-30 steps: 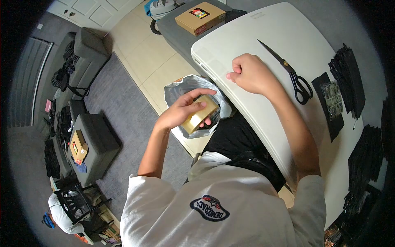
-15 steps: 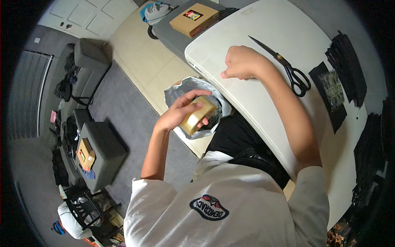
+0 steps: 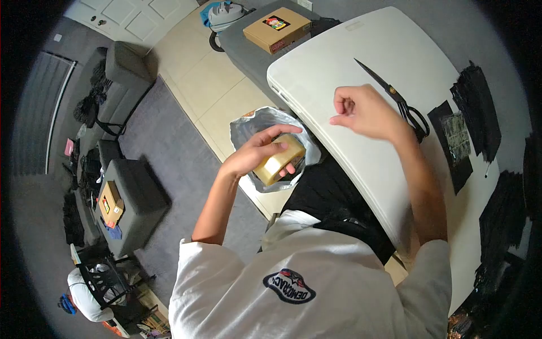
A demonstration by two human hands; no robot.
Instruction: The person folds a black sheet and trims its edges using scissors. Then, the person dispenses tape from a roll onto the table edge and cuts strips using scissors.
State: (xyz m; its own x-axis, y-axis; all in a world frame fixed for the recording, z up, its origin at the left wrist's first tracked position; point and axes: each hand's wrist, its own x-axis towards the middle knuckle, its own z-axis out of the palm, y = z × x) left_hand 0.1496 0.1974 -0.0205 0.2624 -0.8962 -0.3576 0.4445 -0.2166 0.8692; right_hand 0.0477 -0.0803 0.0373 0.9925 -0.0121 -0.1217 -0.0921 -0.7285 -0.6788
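Note:
My left hand (image 3: 254,153) is wrapped round a thick roll of clear yellowish packing tape (image 3: 280,159), its thumb across the side and a finger stretched over the top. Beneath the roll is an open bag with a silver lining (image 3: 248,130), its contents mostly hidden by hand and tape. Over the white table (image 3: 316,68) hovers my right hand (image 3: 367,111), fingers curled and thumb pointing left; whether anything small is between them I cannot make out. Near its wrist lie large black-handled scissors (image 3: 398,99), shut, partly covered by that hand's forearm.
Strips of black material (image 3: 477,110) lie at the table's right side, with a clear packet on a black piece (image 3: 454,135) beside them. A cardboard box (image 3: 276,29) rests on a grey seat behind the table. Another box (image 3: 111,203) sits on a grey ottoman at left.
My right hand has moved right, nearer the scissors, and its curled fingers now show more. My left hand keeps hold of the tape over the bag. The whole view has shifted slightly.

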